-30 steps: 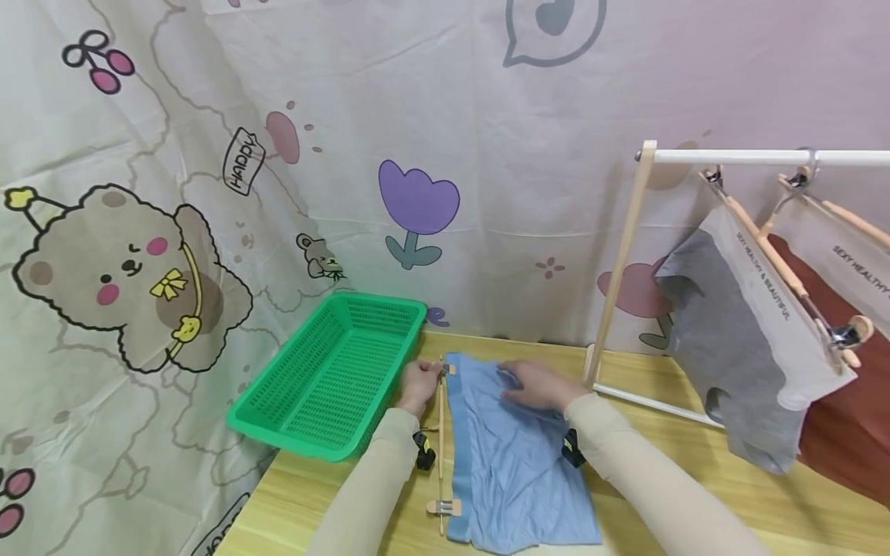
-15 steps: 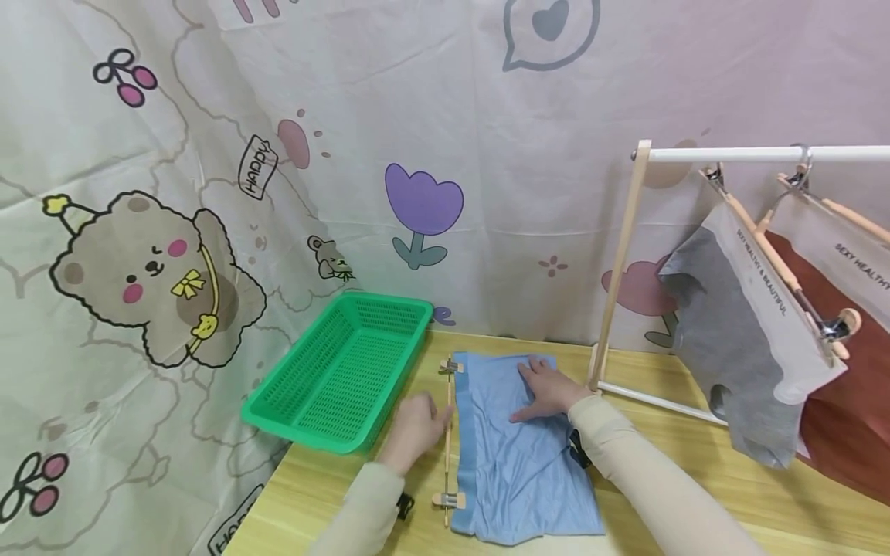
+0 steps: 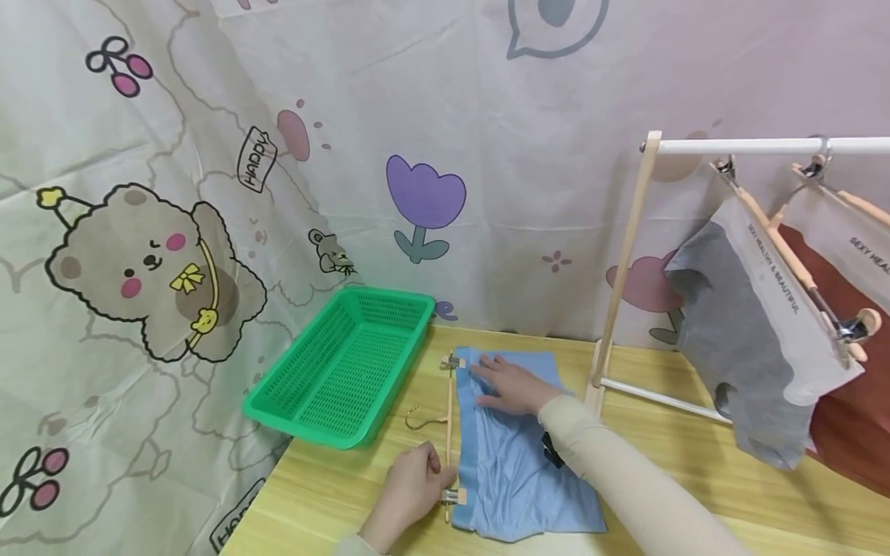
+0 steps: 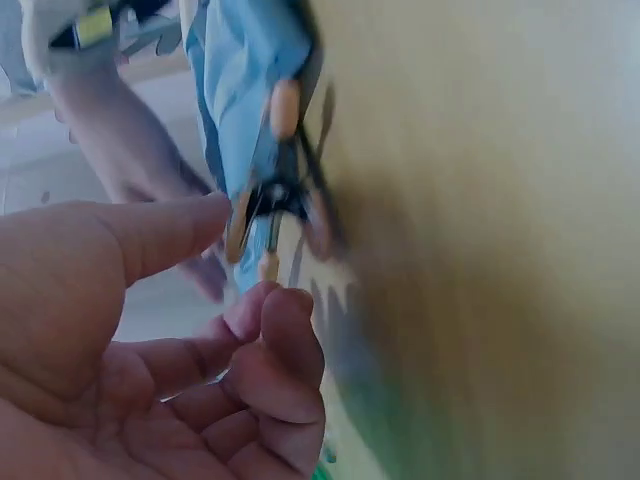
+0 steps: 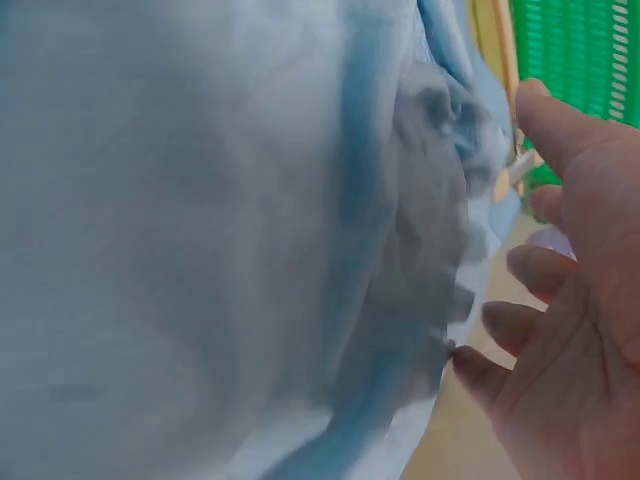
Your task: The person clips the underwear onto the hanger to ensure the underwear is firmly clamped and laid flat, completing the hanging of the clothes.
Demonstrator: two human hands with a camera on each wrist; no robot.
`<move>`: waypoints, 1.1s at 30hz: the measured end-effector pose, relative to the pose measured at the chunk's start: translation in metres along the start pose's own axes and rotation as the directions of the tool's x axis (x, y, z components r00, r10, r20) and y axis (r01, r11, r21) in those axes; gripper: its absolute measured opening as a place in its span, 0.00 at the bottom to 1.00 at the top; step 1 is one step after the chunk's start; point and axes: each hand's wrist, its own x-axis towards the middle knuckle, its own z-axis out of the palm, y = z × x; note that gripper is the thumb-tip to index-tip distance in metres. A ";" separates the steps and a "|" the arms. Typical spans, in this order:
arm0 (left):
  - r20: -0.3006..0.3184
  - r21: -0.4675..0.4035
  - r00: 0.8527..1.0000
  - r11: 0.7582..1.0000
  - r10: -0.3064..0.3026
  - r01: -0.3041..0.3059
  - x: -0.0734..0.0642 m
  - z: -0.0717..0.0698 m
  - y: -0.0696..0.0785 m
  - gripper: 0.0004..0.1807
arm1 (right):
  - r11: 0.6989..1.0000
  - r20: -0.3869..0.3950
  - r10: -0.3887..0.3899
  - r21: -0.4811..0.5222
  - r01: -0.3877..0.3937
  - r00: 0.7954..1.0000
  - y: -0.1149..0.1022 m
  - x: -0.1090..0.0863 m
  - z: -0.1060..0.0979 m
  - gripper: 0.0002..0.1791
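A light blue garment (image 3: pixel 535 479) with a darker waistband lies creased on the wooden table. Along its waistband runs a clip hanger (image 3: pixel 449 417), its metal hook toward the basket. The upper clip (image 3: pixel 455 362) and lower clip (image 3: pixel 455 496) overlap the band's edge. My left hand (image 3: pixel 413 483) is at the lower clip. In the left wrist view, the thumb is right at one lever of that clip (image 4: pixel 275 200), and the other fingers curl loosely below it. My right hand (image 3: pixel 514 386) lies over the garment's upper part near the waistband, fingers spread.
A green plastic basket (image 3: pixel 341 371) stands left of the hanger. At the right, a rack (image 3: pixel 631 262) with a white rail carries hangers holding a grey garment (image 3: pixel 737 324) and a rust-red one (image 3: pixel 848 417). A printed curtain (image 3: pixel 334 154) hangs behind the table.
My left hand has left the upper clip and moved down along the hanger to the lower clip, uncovering the hook. My right hand has shifted left across the garment toward the waistband.
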 end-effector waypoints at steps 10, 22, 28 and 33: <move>0.057 -0.087 0.998 0.996 -0.008 0.013 -0.015 0.002 -0.002 0.17 | 0.982 0.079 0.157 -0.115 -0.147 0.984 0.001 0.016 0.007 0.57; -0.140 -0.062 0.989 0.997 0.041 -0.050 0.007 0.027 -0.030 0.16 | 0.979 0.068 0.178 -0.113 -0.170 0.982 0.003 0.021 0.008 0.63; -0.110 -0.053 0.994 0.999 0.006 -0.012 0.018 0.030 -0.040 0.11 | 0.982 0.076 0.187 -0.048 -0.183 0.979 0.006 0.019 0.010 0.63; 0.091 -0.365 0.995 0.928 -0.047 0.077 0.016 0.007 -0.026 0.08 | 0.981 0.079 0.193 -0.025 -0.192 0.978 0.011 0.015 0.009 0.62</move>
